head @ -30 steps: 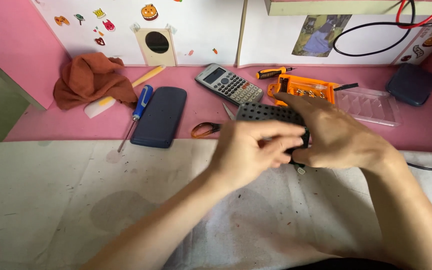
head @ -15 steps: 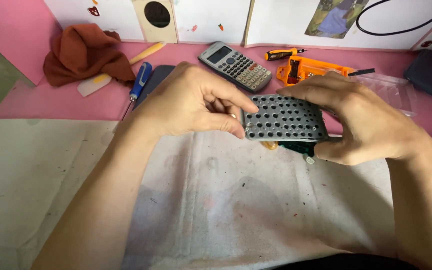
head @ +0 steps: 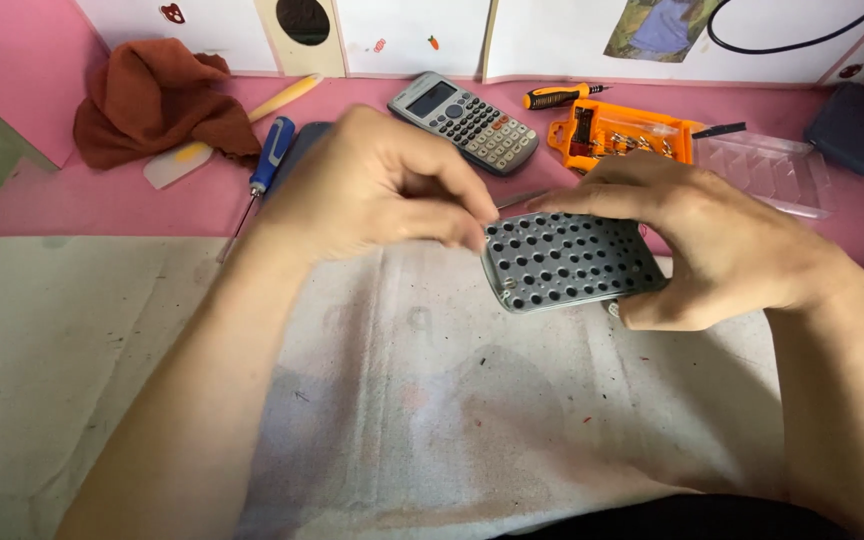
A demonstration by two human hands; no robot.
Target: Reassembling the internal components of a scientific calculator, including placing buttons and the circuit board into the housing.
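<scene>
Gripping perforated grey plate, right hand, left hand fingers pinched at edge

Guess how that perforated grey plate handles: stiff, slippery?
The perforated grey plate probably stays stiff: it spans flat from the right hand unsupported. Likely light, being thin and full of holes. Its smooth sheen suggests it may slip.

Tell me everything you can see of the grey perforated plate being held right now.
The grey perforated plate is a flat, rounded-corner rectangle that looks like metal or hard plastic, dotted with rows of round holes. A small screw shows near its left lower corner. It is held above the stained white cloth, face up and tilted slightly. The right hand clasps its right end, fingers over the top edge. The left hand pinches at its upper left corner. Its underside is hidden.
</scene>
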